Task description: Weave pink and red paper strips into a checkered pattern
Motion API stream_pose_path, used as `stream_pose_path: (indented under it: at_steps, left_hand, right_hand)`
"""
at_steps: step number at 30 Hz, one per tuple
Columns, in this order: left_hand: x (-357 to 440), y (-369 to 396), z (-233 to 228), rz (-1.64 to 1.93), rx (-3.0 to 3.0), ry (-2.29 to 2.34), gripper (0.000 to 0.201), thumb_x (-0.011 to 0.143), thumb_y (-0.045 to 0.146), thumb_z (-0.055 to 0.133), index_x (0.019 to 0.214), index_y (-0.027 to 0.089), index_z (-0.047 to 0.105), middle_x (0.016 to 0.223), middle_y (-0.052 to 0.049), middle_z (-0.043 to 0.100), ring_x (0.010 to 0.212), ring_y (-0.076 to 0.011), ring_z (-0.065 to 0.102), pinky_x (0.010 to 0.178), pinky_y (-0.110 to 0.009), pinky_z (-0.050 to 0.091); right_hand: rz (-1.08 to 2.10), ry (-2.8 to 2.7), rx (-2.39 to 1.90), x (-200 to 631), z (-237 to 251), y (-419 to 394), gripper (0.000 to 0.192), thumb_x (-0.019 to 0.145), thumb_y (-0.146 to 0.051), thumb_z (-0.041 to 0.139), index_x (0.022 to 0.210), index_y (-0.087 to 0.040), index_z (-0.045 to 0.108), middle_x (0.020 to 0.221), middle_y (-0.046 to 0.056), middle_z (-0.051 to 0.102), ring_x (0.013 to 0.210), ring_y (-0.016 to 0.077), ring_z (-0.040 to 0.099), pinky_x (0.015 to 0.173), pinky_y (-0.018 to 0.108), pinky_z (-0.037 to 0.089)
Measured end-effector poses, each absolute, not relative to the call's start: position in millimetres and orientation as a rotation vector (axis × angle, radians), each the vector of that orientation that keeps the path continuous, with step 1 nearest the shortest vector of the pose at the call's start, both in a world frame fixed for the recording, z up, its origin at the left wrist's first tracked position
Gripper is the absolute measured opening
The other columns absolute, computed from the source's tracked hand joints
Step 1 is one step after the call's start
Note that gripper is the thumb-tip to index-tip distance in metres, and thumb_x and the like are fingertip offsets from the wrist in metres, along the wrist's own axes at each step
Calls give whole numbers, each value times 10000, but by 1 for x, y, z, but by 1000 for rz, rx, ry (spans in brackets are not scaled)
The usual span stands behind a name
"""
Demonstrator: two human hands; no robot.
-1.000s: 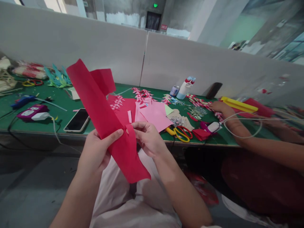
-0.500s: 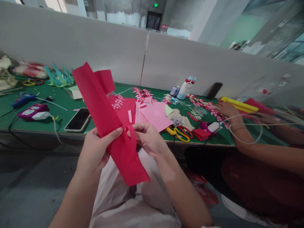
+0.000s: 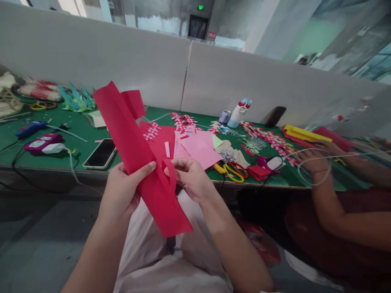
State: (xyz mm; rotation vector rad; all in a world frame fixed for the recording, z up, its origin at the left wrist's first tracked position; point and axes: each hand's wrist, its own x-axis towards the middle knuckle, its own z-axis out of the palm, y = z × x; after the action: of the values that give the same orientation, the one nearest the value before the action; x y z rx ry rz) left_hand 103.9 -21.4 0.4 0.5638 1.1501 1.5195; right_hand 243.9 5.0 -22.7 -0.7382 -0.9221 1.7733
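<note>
Head view: both hands hold a long red paper sheet (image 3: 134, 150) above the lap, in front of the near edge of the green tabletop (image 3: 76, 134). Left hand (image 3: 122, 191) closed on the sheet's left edge, thumb on top pressing the paper. Right hand (image 3: 191, 179) closed too, fingertips pinching a narrow cut strip (image 3: 171, 173) that curls in a loop off the sheet's right side. Sheet runs tilted, top end up toward the far left, bottom end hanging down over the lap.

On the tabletop behind the sheet: pink paper (image 3: 200, 148) and more red paper (image 3: 163, 140) near the middle, overlapping. Phone (image 3: 100, 154) lies flat by the near edge, left of the sheet. Scissors (image 3: 232, 170) with yellow and red handles sit near the near edge, right of the pink paper. White bottle (image 3: 238, 113) stands upright toward the far edge. Woven red-white strips (image 3: 183, 121) spread along the far-middle area. Purple device (image 3: 39, 143) with a white cable at the left side. Teal paper shape (image 3: 76, 99) at the far left.

Another person's hand (image 3: 314, 162) rests at the right part of the tabletop, white cord looped by the wrist; yellow ruler (image 3: 307, 133) just beyond it.
</note>
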Motion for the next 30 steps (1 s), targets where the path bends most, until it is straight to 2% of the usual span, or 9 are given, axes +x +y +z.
stream_pose_path:
  at_steps: [5,15,21,24,30]
  left_hand:
    - [103,-20,-1,1537,568,1126,293,488,129,856,738,140,704,685,-15,733,554,-142,662,531,-209,575]
    - [103,-18,-1,1509,524,1145,275,495,107,845,715,131,682,650,-17,716,533,-144,654,496,-215,567]
    - [102,-13,-3,1487,504,1191,269,500,97,830,712,130,667,649,-26,711,513,-147,644,481,-230,563]
    - [101,-11,-3,1479,513,1198,289,492,98,830,729,133,668,659,-25,711,524,-152,648,492,-234,562]
    - [99,-13,-11,1381,570,1119,362,521,241,848,833,154,685,711,-39,720,588,-186,681,519,-238,554]
  right_hand:
    - [1801,-908,-790,247,-22,5,351,426,-310,907,657,-144,701,620,-27,665,561,68,600,572,191,489]
    - [1744,-847,-703,243,-27,4,356,380,-252,919,649,-168,700,604,-51,673,554,57,591,557,158,481]
    - [1855,-935,-734,248,-33,4,350,447,-300,906,687,-144,705,610,-32,667,568,72,606,594,181,500]
    - [1873,-928,-755,250,-37,4,383,428,-317,912,691,-146,692,609,-36,662,561,75,607,593,193,499]
    - [1820,-841,-815,250,-41,7,399,430,-314,911,714,-160,675,628,-47,657,562,64,595,595,192,492]
